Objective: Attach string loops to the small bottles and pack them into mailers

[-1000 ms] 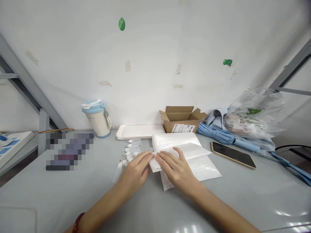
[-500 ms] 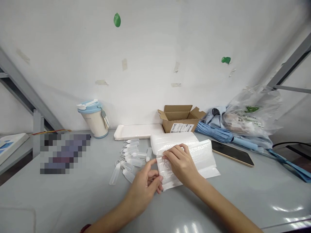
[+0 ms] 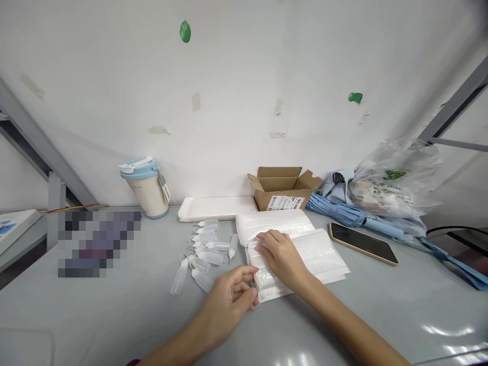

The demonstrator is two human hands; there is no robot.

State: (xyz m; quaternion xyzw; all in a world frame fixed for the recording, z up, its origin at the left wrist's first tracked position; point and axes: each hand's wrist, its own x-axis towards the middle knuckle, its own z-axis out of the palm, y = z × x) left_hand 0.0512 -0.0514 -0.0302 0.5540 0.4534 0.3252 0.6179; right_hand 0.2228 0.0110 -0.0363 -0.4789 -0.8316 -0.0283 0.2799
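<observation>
White bubble mailers (image 3: 320, 251) lie overlapping on the grey table, their surface quilted and shiny. My right hand (image 3: 284, 256) rests palm down on the upper one, with its fingers apart near the left end. At the lower left corner, my left hand (image 3: 231, 297) has its thumb and curled fingers closed on the mailer's edge. Left of the mailers lie several small translucent squeeze bottles (image 3: 206, 254) with thin nozzles. Behind them is a flat stack of white envelopes (image 3: 219, 207).
An open cardboard box (image 3: 280, 188) stands by the wall. A blue folded umbrella (image 3: 339, 211), a clear plastic bag (image 3: 392, 178) and a phone (image 3: 362, 244) lie to the right. A lidded cup (image 3: 147, 188) stands at the left, beside a pixelated patch.
The upper mailer's raised right part has come down and lies flatter. My right hand has lowered and its fingers have spread on the mailer. My left hand stays near the corner.
</observation>
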